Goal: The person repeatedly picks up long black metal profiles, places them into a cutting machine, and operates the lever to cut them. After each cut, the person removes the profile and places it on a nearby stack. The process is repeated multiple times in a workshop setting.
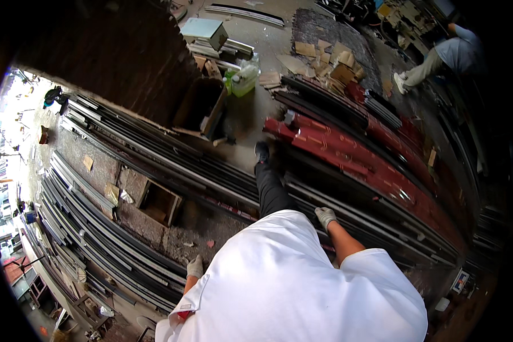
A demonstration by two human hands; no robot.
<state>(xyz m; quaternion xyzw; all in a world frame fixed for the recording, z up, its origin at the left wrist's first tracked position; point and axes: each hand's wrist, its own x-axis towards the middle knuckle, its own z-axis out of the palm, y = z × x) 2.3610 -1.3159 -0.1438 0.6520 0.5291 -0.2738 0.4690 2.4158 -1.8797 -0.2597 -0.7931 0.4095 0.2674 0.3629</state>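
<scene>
Both of my hands wear pale work gloves and hang low beside my white shirt. My right hand (326, 217) is over the long dark metal profiles (370, 219) on the right; its fingers are loosely bent and slightly apart, with nothing seen in them. I cannot tell whether it touches the profiles. On the other side, my left hand (195, 267) hangs near a stack of long grey and black profiles (105, 228). Its fingers are loosely bent too, and no held thing shows. My dark shoe (261, 151) is on the floor ahead.
Red-wrapped profile bundles (347, 149) lie at the right. An open wooden box (159, 202) sits between the left stacks. Ahead are a cardboard carton (202, 108), a plastic jug (245, 81) and torn cardboard (330, 62). Another person (450, 54) is at the far right.
</scene>
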